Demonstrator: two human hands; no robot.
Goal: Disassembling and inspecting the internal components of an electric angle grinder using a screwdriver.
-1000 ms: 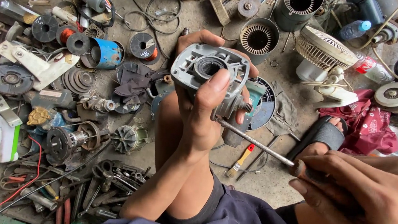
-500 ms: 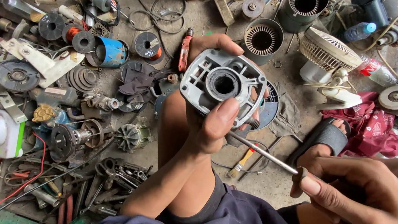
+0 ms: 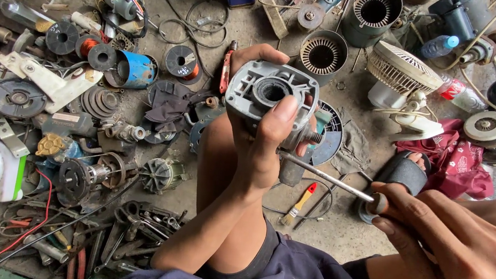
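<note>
We grip the grey motor housing (image 3: 270, 101) in our left hand (image 3: 259, 150), raised above the knee (image 3: 221, 155). Our right hand (image 3: 455, 247) pinches a screwdriver (image 3: 325, 175) to its side; if angled, the tip may slip.

Blue canister (image 3: 137, 70), white fan (image 3: 402, 71), red cloth (image 3: 456, 162), floor clutter.

grey square motor housing (image 3: 269, 95): matt cast metal, dull
long thin steel rod (image 3: 325, 176): smooth, slightly shiny
crumpled red cloth (image 3: 453, 161): soft, matt
</note>
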